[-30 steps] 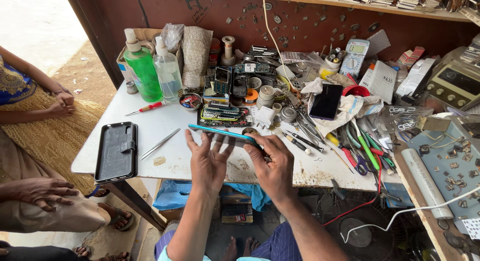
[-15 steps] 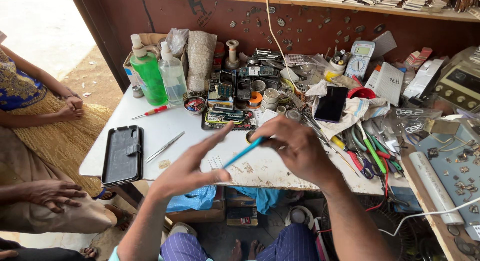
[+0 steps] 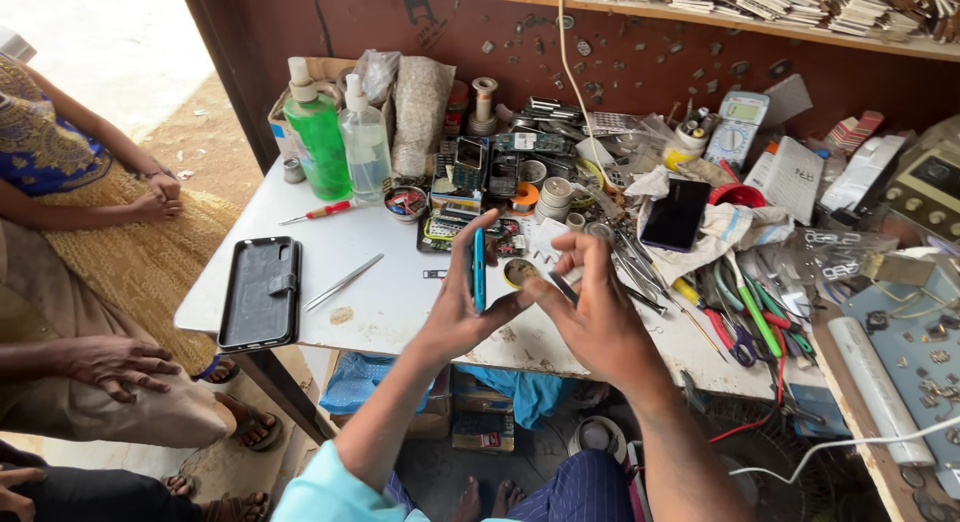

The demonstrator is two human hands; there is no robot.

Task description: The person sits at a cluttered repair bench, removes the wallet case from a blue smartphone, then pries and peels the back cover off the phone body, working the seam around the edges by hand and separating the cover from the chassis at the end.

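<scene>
My left hand (image 3: 462,304) grips a slim blue phone (image 3: 478,270) held upright on its edge above the white table (image 3: 380,312). My right hand (image 3: 592,317) is raised just to the right of it, palm toward me, fingers spread and curled, with a thin dark tool between the fingers near the phone. A small round roll of tape (image 3: 519,273) lies on the table between the two hands.
A black wallet phone case (image 3: 261,291), metal tweezers (image 3: 343,282) and a red screwdriver (image 3: 316,214) lie at left. Green and clear bottles (image 3: 320,132) stand behind. Tools, pliers and a black phone (image 3: 676,214) crowd the right. Seated people are at far left.
The phone went from lying flat in both hands to standing on edge in my left hand. My right hand came off it and lifted beside it.
</scene>
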